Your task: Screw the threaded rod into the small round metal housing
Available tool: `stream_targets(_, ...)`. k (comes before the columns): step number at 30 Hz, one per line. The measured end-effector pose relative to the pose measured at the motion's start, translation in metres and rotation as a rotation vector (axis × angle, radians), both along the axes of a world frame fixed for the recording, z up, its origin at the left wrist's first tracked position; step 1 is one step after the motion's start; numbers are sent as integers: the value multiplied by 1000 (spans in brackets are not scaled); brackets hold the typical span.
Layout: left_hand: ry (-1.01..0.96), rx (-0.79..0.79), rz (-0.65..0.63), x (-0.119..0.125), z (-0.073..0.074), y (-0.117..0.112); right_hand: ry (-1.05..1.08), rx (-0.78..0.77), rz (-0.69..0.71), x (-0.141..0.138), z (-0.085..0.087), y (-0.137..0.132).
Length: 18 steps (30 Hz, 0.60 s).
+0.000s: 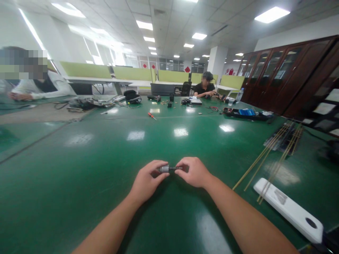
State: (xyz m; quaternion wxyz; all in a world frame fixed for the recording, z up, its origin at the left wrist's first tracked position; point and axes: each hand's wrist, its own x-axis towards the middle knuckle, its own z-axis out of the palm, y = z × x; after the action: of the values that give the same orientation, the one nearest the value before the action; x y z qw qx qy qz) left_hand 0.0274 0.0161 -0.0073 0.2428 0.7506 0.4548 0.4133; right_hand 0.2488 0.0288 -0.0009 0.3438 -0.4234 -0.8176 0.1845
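Both hands meet just above the green table (116, 148), around a small silver-grey metal cylinder (164, 169) with a thin, dark, ridged shaft (173, 168) sticking out to the right. The thumb and fingers of my left hand (145, 180) grip the cylinder from either side. My right hand (194, 172) pinches the far end of the shaft between thumb and fingertips. The piece lies level, pointing left to right. What kind of part it is, I cannot make out.
A red-handled screwdriver (152, 116) lies farther off. At right are thin wooden sticks (261, 158) and a long white device (288, 208). Cables, electronics and a black tray (246, 113) line the far side. One person (206, 86) sits opposite, another (39, 83) at left.
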Motion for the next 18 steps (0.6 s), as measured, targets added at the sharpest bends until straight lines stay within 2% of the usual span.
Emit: stream_targets(18, -22, -18, 4, -1, -2, 1, 3, 10, -10, 1, -1, 1)
